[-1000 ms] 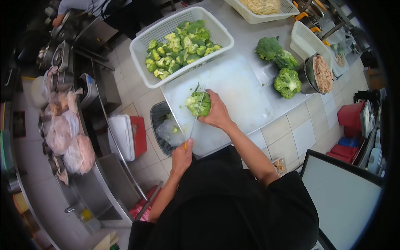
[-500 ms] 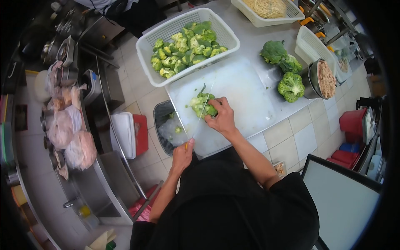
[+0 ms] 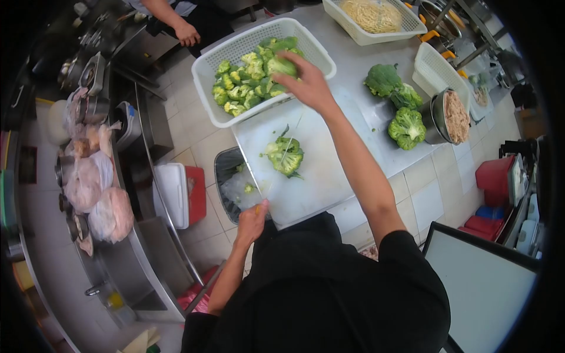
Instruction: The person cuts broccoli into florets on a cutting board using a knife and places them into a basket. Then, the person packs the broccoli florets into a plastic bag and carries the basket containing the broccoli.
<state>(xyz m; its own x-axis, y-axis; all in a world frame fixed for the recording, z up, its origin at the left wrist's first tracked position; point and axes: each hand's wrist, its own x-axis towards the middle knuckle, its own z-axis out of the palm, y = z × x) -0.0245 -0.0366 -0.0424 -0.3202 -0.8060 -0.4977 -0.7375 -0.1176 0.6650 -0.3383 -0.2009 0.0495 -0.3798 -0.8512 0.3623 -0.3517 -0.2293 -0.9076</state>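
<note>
White rectangular board [image 3: 321, 154] lies bare toward three; my left hand [image 3: 252, 222] grips a yellow-handled knife [image 3: 258, 209]; right hand [image 3: 309, 85], hold unclear, overhangs the white plastic basket [image 3: 205, 72] of green florets [image 3: 250, 76] at twelve.

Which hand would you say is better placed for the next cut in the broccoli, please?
Probably the left hand: it grips the knife, whose blade reaches over the broccoli, while the right hand is away over the basket.

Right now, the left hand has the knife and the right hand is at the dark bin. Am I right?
Not quite: the right hand is at the white basket of broccoli pieces, not the dark bin. The head view shows it. The left hand does have the knife.
</note>
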